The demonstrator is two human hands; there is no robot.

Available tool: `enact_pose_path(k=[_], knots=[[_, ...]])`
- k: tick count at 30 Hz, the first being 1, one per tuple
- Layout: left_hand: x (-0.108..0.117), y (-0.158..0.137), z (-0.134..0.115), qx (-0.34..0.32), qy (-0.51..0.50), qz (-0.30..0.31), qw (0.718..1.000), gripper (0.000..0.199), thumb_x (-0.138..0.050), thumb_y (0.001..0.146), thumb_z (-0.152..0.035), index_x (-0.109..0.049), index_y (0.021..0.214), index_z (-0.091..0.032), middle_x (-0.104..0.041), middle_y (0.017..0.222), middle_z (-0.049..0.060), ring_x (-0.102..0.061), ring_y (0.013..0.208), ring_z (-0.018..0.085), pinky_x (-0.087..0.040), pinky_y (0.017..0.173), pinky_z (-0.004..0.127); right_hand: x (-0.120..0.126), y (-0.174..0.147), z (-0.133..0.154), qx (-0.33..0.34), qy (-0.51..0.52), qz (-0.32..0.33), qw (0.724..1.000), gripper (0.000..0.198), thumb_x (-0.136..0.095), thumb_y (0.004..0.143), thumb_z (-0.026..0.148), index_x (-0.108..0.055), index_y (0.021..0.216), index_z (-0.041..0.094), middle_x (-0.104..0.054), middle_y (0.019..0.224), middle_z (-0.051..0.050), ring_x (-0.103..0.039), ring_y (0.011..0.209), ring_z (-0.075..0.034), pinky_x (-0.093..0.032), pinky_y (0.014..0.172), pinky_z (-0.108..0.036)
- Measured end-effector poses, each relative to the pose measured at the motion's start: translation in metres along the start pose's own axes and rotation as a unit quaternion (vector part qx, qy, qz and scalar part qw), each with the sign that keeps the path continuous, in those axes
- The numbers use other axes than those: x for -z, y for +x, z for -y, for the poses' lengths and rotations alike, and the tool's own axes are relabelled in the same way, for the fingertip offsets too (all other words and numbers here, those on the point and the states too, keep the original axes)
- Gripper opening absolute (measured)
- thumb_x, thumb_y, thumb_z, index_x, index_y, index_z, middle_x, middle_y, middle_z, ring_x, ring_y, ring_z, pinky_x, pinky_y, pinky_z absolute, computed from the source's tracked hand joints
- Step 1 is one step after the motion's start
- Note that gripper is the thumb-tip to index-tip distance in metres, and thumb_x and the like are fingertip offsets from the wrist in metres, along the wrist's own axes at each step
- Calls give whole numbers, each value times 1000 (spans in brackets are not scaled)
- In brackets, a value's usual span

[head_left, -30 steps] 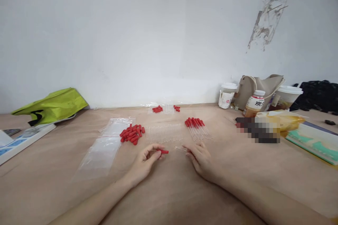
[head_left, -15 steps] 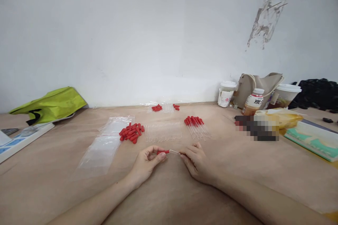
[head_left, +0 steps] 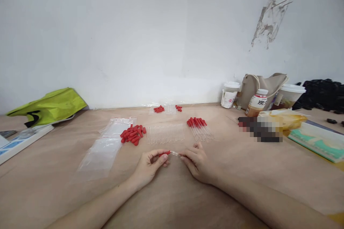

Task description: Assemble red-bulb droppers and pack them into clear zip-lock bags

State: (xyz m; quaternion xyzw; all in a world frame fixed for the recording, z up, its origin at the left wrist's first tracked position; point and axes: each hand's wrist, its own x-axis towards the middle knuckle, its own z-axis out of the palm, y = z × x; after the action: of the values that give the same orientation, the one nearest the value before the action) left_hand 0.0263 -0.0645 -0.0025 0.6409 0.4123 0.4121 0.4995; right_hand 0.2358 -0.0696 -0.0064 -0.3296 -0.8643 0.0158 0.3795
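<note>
Between finger and thumb, my left hand [head_left: 151, 166] pinches a red rubber dropper bulb [head_left: 166, 152]. My right hand [head_left: 197, 164] grips a clear dropper tube [head_left: 174, 153], whose left end meets the bulb's mouth; how far it sits inside I cannot tell. Beyond my hands a row of loose clear tubes [head_left: 165, 133] lies side by side. Left of that row is a heap of loose red bulbs [head_left: 133, 134]. On its right, several droppers with red bulbs fitted [head_left: 199, 127] lie fanned together.
Clear zip bags [head_left: 100, 157] lie at the left, near a power strip [head_left: 27, 141] and a yellow-green bag [head_left: 53, 103]. By the wall are bagged bulbs and tubes [head_left: 170, 109]. A paper cup [head_left: 230, 94], a bottle [head_left: 257, 103] and a beige handbag [head_left: 247, 87] stand at the right.
My right hand has shifted slightly left with the tube, closer to my left hand. Less of the bulb shows past my left fingers. The piles look the same.
</note>
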Motion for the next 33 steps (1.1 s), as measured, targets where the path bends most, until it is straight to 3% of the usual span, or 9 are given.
enact_pose_path(k=[4,9,13,16,25,33], knots=[[1,-2,-2,-79,125,0,989,24,-53,81,-35,-65,95,-20,-68,87,2,-61,79,18,-47,70,27,3,3,-1,1,12,5,1000,21,-39,86,19,-59,96,18,-64,76,-3,-51,64,-12,-25,72,-31],[3,-5,-6,-167,254,-11,953,19,-51,83,-31,-66,88,-21,-67,80,1,-59,74,16,-42,71,27,8,6,-4,24,13,26,999,24,-40,86,18,-60,99,20,-65,76,-3,-52,66,-11,-23,74,-32],[1,-9,-12,-211,327,18,921,17,-48,85,-28,-64,84,-21,-65,78,0,-57,74,15,-37,75,30,9,7,-9,41,5,46,998,24,-41,86,17,-59,99,23,-63,75,0,-51,65,-10,-21,74,-32],[0,-11,-16,-220,349,32,910,19,-44,88,-25,-61,83,-21,-64,75,-1,-56,72,15,-34,75,30,8,6,-12,45,4,54,998,23,-41,86,16,-60,97,23,-63,76,0,-52,67,-10,-20,75,-33],[0,-10,-13,-209,338,24,917,16,-44,88,-25,-60,88,-22,-65,83,-1,-56,77,15,-36,77,30,13,8,-5,56,-34,56,996,21,-40,85,17,-60,90,20,-62,71,0,-49,63,-10,-20,72,-32],[3,-9,-9,-294,394,17,871,14,-45,87,-23,-59,85,-21,-65,72,-1,-57,65,13,-29,89,37,7,6,0,78,-82,24,993,19,-42,82,16,-61,81,19,-59,64,0,-43,56,-9,-19,66,-31]])
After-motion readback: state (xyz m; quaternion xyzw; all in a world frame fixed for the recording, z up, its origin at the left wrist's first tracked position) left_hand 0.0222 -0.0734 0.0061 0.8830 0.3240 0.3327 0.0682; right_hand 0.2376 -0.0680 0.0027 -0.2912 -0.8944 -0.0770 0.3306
